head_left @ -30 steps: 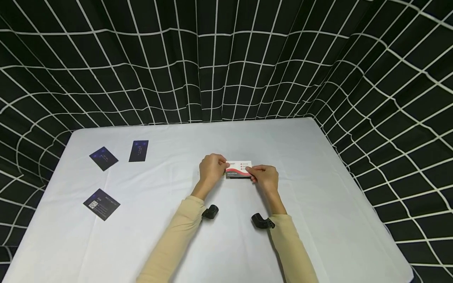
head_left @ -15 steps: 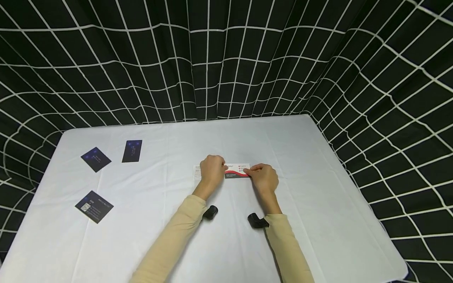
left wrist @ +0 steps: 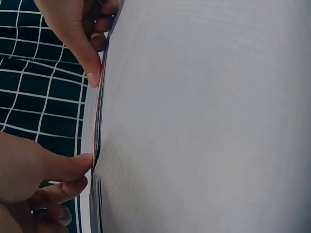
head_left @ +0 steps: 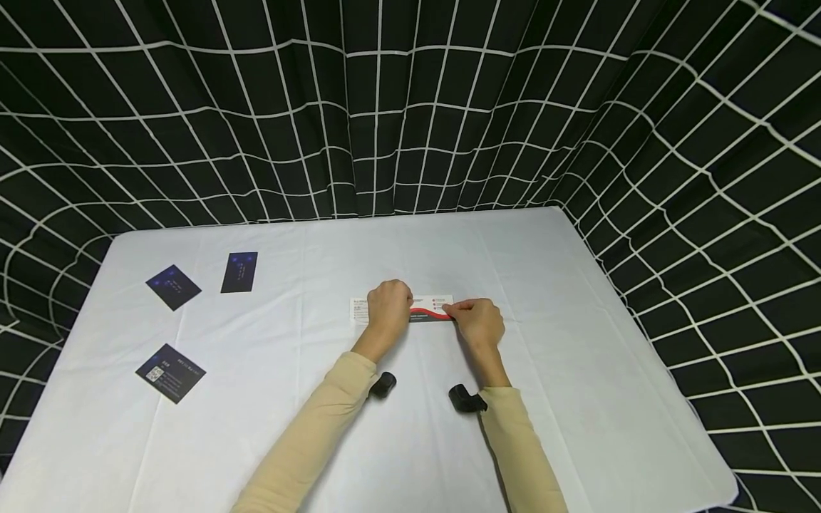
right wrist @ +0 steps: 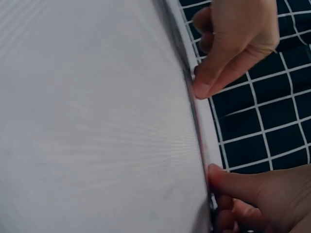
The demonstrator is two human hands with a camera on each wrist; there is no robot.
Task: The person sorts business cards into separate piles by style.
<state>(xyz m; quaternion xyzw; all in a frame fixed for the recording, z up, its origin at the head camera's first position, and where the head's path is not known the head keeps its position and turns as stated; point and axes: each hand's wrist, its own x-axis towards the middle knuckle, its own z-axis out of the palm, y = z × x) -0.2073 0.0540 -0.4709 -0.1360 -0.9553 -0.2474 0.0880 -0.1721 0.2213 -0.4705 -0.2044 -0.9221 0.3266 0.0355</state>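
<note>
A white business card (head_left: 428, 314) with a red wave and a dark lower band lies at the middle of the table, between my two hands. My left hand (head_left: 388, 311) pinches its left end and covers part of it. At its right end, my right hand (head_left: 478, 324) holds the edge between thumb and fingers. A second, pale printed card (head_left: 359, 310) sticks out from behind my left hand; the rest of it is hidden. In the left wrist view the red-striped card (left wrist: 99, 116) is seen almost edge-on, both thumbs on its top.
Three dark blue business cards lie at the left: one slanted (head_left: 174, 288), one upright (head_left: 240, 272) and one nearer with a QR code (head_left: 170, 374). A white cloth covers the table (head_left: 577, 399). A black, white-gridded curtain (head_left: 378, 107) hangs behind and to the right.
The red-striped card has come down from slightly above the table to lie in line with the pale card. My left hand has since shifted a little right over its left end.
</note>
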